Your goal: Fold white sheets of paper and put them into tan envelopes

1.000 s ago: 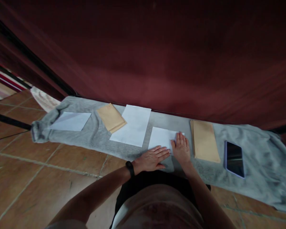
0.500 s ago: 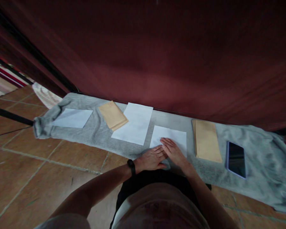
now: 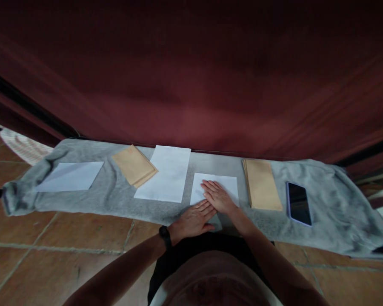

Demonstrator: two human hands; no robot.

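A small white sheet of paper, seemingly folded, lies in front of me on a grey cloth. My right hand rests flat on it, fingers stretched out. Its lower side meets the fingertips of my left hand, which lies flat at the paper's near edge with the thumb apart. A dark band circles my left wrist. Neither hand grips anything. Left of the paper is a larger white sheet, its left side partly covered by a few brown envelopes. Another stack of brown envelopes lies to the right.
The grey cloth covers a long, low surface along a dark red panel. More white paper lies at its left end. A smartphone sits right of the envelopes. Brown floor tiles show below.
The camera view has turned, so the cloth and papers appear further left and more level. My right hand's fingers have shifted slightly on the paper; both hands stay flat and together.
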